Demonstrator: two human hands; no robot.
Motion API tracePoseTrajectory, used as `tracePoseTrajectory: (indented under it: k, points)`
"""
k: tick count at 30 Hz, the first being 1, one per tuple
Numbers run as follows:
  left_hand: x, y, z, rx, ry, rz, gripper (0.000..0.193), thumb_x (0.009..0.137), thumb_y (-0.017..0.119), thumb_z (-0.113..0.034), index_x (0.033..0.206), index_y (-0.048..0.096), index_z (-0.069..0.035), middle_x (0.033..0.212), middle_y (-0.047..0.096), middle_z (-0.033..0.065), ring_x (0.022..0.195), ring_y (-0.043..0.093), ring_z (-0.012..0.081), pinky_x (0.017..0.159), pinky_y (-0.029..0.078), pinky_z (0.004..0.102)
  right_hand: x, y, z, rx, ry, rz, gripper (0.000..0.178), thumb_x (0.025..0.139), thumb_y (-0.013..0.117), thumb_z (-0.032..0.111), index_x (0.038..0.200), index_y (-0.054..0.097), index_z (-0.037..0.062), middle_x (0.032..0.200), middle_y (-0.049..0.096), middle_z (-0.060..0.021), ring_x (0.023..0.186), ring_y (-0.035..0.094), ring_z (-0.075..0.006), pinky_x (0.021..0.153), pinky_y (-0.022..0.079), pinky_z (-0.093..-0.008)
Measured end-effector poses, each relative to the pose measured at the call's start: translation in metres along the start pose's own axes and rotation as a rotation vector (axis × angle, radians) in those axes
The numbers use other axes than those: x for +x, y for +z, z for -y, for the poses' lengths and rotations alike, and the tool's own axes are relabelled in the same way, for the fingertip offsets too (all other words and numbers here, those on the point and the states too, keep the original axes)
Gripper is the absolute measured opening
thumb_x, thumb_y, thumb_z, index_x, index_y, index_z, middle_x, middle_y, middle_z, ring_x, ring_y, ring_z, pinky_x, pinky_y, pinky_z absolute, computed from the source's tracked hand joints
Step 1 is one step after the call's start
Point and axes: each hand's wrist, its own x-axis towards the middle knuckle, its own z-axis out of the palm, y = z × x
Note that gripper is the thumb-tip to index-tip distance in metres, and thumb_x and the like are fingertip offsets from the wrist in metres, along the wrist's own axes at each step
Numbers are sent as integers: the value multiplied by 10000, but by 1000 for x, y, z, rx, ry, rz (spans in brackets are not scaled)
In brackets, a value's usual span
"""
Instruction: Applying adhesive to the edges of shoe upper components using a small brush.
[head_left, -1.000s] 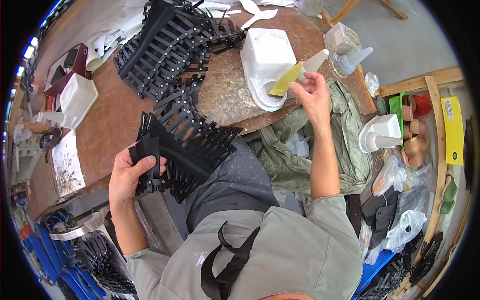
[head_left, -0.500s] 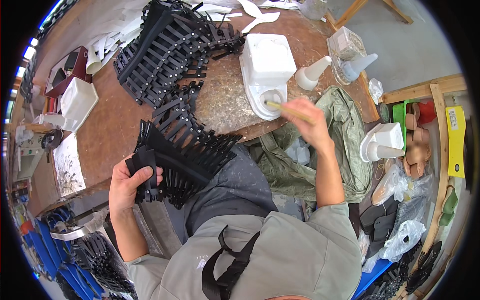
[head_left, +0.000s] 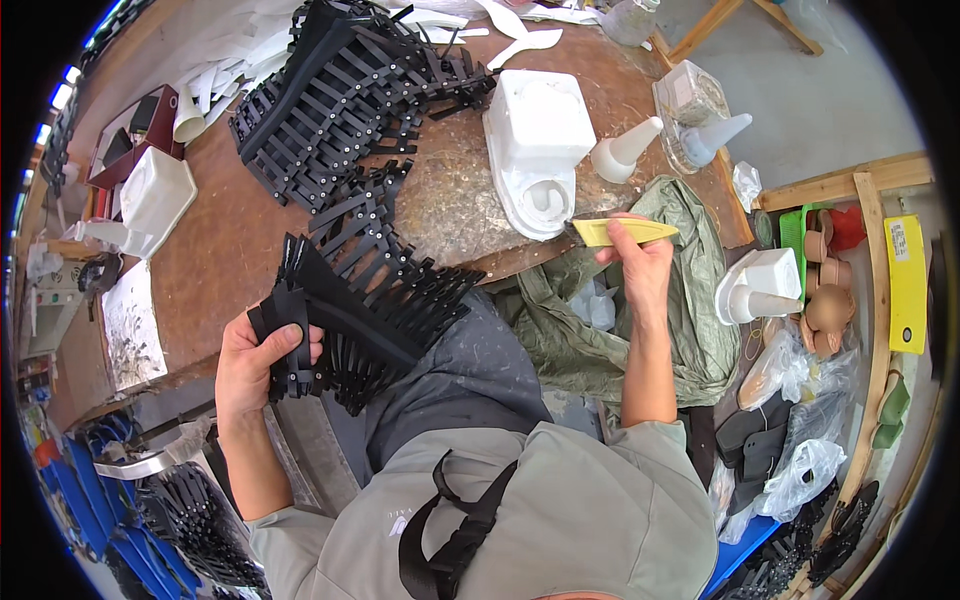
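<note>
My left hand (head_left: 258, 362) is closed around a bundle of black strap pieces (head_left: 345, 310), its thumb pressed on top. These are strips joined to a band, fanning out over my lap. In my right hand (head_left: 640, 262) is a flat brush with a yellow handle (head_left: 630, 232), its dark bristle end pointing left. That end is just right of the round cup at the front of a white glue pot (head_left: 543, 200), apart from it. More black studded strap pieces (head_left: 330, 110) lie piled on the bench, their lower end reaching toward the bundle I hold.
Right of the pot a white cone nozzle (head_left: 627, 150) lies on the brown bench (head_left: 200, 260). A green cloth sack (head_left: 690, 290) hangs at the bench's front edge. Another white pot (head_left: 158, 200) stands left, by a dark red box (head_left: 140, 125). A wooden shelf (head_left: 870, 260) holds shoe parts at right.
My right hand has drawn the brush out of the pot's cup, moving right and turning the handle's broad side into view. My left hand stays nearly still with the strap pieces.
</note>
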Motion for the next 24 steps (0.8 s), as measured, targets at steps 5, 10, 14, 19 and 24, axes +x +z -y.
tracePoseTrajectory:
  k: [5,10,14,19,24]
  points:
    - [-2,-1,-2,-13,-5,15,189,817,642,-36,987,593,29,839,678,133,680,664,162,631,558,274,-7,27,15,-284,-469,203,187,847,625,22,1032,645,19,950,637,-74,817,631,-160,692,504,-287]
    - [-9,6,-12,-38,-7,40,199,801,611,-9,991,591,46,844,662,107,734,641,149,685,526,264,-15,18,30,-847,-658,303,215,798,637,31,1011,652,56,865,624,-108,778,623,-267,690,491,-321]
    - [4,1,-8,-33,28,206,156,816,608,-27,951,599,52,843,661,96,728,626,138,682,505,266,-18,26,45,-145,-215,185,158,894,592,70,1007,635,-30,815,649,-92,630,573,-123,593,463,-255]
    - [1,-4,-2,-104,-14,178,193,829,641,-41,1003,605,34,863,679,112,727,659,142,678,542,247,-37,135,61,322,-231,522,180,881,600,57,1028,609,-46,759,644,-104,588,584,-116,561,480,-239]
    - [6,-11,-2,-75,-13,212,208,837,638,-51,1024,603,32,867,679,110,733,660,141,681,542,245,-53,212,94,132,-400,810,157,833,642,-2,985,639,-41,824,644,-94,663,601,-125,605,479,-251]
